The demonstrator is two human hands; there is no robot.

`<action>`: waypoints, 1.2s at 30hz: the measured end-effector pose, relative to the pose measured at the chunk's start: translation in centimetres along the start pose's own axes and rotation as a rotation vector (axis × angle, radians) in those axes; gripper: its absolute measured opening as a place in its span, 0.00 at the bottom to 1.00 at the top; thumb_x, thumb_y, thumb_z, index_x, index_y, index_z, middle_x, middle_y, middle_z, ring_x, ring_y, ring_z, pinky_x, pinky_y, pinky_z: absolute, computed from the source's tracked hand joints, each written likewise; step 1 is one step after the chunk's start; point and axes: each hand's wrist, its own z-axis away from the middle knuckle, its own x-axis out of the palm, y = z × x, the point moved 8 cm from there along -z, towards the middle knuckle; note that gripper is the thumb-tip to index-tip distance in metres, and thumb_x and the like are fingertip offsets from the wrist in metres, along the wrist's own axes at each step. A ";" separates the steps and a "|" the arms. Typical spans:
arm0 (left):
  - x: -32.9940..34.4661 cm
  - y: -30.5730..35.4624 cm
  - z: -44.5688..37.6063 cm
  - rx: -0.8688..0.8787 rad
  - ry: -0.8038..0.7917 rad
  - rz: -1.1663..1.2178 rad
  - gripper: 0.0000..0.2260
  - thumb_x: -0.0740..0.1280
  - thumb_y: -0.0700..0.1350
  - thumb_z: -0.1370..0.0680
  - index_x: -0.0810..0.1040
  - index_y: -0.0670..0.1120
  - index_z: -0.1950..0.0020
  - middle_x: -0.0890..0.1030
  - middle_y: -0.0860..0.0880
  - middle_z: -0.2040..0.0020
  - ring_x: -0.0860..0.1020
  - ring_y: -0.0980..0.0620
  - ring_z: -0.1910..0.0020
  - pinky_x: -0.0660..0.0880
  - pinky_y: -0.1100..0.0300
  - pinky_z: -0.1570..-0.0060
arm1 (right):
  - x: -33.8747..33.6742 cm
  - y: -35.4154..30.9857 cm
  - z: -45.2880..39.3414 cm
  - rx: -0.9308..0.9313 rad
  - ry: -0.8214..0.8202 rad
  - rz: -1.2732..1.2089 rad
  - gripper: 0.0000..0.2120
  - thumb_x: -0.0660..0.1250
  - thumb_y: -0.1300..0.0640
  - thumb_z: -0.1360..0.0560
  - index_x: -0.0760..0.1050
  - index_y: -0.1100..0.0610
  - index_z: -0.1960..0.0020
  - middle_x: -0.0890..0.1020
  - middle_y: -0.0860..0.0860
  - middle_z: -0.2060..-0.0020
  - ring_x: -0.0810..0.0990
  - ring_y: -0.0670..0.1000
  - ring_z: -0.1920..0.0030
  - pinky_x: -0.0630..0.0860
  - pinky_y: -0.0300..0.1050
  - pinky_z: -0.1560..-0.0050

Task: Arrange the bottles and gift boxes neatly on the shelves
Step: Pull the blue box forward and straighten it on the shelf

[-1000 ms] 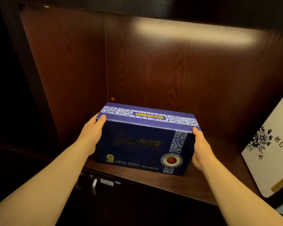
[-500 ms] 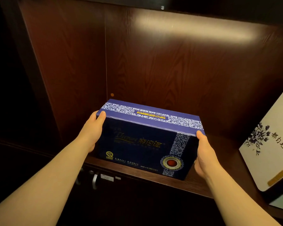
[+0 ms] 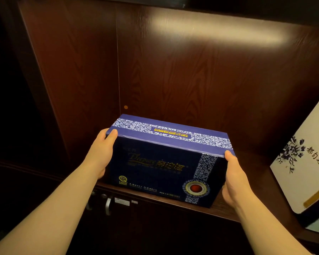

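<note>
A dark blue gift box [image 3: 160,164] with white floral bands and gold lettering lies on its long side at the front of a dark wooden shelf [image 3: 223,208]. My left hand [image 3: 101,153] grips its left end, thumb on the top edge. My right hand [image 3: 234,179] clasps its right end. The box's right front corner reaches the shelf's front edge. A white gift box [image 3: 306,162] with a dark flower print and a gold stripe leans tilted at the right.
The shelf's back panel [image 3: 210,80] and left side wall [image 3: 77,70] are dark wood, lit from above. Below the shelf are cabinet doors with a metal handle [image 3: 108,206]. The room left of the cabinet is dark.
The blue box has come slightly toward the shelf's front edge and turned a little, its right end nearer me. Both hands stayed on its ends.
</note>
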 end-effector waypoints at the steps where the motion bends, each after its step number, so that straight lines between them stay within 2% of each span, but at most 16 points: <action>1: 0.0 0.0 0.0 0.001 0.006 -0.001 0.10 0.59 0.63 0.21 0.72 0.65 0.42 0.80 0.58 0.45 0.78 0.56 0.47 0.70 0.59 0.58 | 0.0 0.0 0.1 0.002 0.001 0.001 0.16 0.61 0.41 0.19 0.76 0.45 0.36 0.89 0.45 0.52 0.86 0.49 0.48 0.76 0.50 0.52; 4: -0.1 0.2 0.0 0.004 0.011 -0.004 0.12 0.58 0.63 0.20 0.71 0.63 0.39 0.79 0.57 0.44 0.78 0.56 0.46 0.69 0.59 0.59 | 0.0 0.1 0.6 -0.013 -0.002 0.014 0.16 0.61 0.40 0.19 0.75 0.44 0.35 0.89 0.45 0.52 0.87 0.47 0.51 0.76 0.49 0.52; 7: -0.3 0.2 -0.1 -0.009 0.001 0.003 0.08 0.58 0.61 0.19 0.72 0.65 0.42 0.79 0.57 0.44 0.78 0.56 0.46 0.70 0.58 0.58 | 0.0 0.3 0.9 -0.016 -0.002 0.030 0.17 0.61 0.39 0.20 0.75 0.43 0.35 0.88 0.43 0.51 0.86 0.48 0.47 0.76 0.48 0.52; 11: -0.2 0.2 0.1 -0.015 -0.004 0.007 0.05 0.58 0.61 0.19 0.73 0.66 0.47 0.80 0.56 0.45 0.78 0.56 0.47 0.71 0.57 0.58 | 0.1 0.1 0.8 -0.024 -0.012 0.024 0.16 0.60 0.40 0.19 0.75 0.45 0.35 0.89 0.44 0.53 0.87 0.44 0.54 0.75 0.48 0.54; 13: -0.3 0.1 0.2 -0.013 -0.001 0.009 0.05 0.58 0.61 0.19 0.73 0.66 0.47 0.80 0.56 0.46 0.78 0.56 0.47 0.70 0.58 0.58 | 0.0 0.1 0.8 -0.015 -0.013 0.018 0.16 0.60 0.41 0.19 0.75 0.45 0.35 0.89 0.44 0.53 0.87 0.43 0.55 0.76 0.48 0.54; 17: -0.5 0.2 0.5 -0.009 0.000 0.020 0.06 0.59 0.61 0.19 0.74 0.65 0.45 0.81 0.56 0.45 0.79 0.55 0.47 0.72 0.57 0.58 | -0.1 0.1 0.7 -0.011 -0.011 0.009 0.16 0.61 0.42 0.19 0.75 0.45 0.34 0.89 0.45 0.52 0.87 0.44 0.54 0.76 0.49 0.53; 21: -0.5 0.3 0.4 -0.022 -0.003 0.025 0.11 0.59 0.60 0.19 0.73 0.60 0.39 0.80 0.54 0.44 0.78 0.55 0.46 0.71 0.57 0.58 | -0.1 0.0 0.7 0.004 -0.005 0.023 0.16 0.61 0.41 0.19 0.75 0.44 0.35 0.89 0.44 0.53 0.87 0.46 0.52 0.76 0.49 0.54; 24: -0.5 0.3 0.3 -0.029 -0.017 0.025 0.13 0.59 0.60 0.18 0.72 0.59 0.36 0.79 0.54 0.42 0.78 0.54 0.44 0.72 0.54 0.54 | -0.1 0.1 0.7 0.017 0.005 0.034 0.16 0.61 0.40 0.20 0.75 0.43 0.36 0.89 0.44 0.53 0.86 0.48 0.49 0.76 0.49 0.54; 27: -0.4 0.4 0.3 -0.031 -0.016 0.026 0.11 0.59 0.60 0.18 0.72 0.60 0.38 0.79 0.54 0.43 0.77 0.55 0.45 0.70 0.57 0.57 | -0.2 0.2 0.8 0.016 0.010 0.033 0.17 0.62 0.39 0.20 0.76 0.44 0.35 0.89 0.45 0.52 0.86 0.48 0.49 0.76 0.49 0.53; 29: -0.3 0.5 0.3 -0.034 -0.018 0.019 0.11 0.58 0.60 0.18 0.72 0.60 0.38 0.79 0.55 0.43 0.77 0.56 0.46 0.68 0.58 0.59 | -0.3 0.2 0.7 0.009 0.002 0.029 0.17 0.61 0.39 0.20 0.75 0.44 0.35 0.89 0.44 0.53 0.87 0.45 0.53 0.76 0.48 0.55; 36: -0.1 0.5 0.5 -0.030 -0.028 0.028 0.06 0.58 0.60 0.18 0.72 0.64 0.45 0.80 0.55 0.44 0.78 0.56 0.48 0.69 0.59 0.59 | -0.4 0.3 0.5 -0.011 -0.013 0.017 0.17 0.61 0.40 0.19 0.75 0.45 0.34 0.89 0.44 0.54 0.87 0.44 0.56 0.76 0.48 0.55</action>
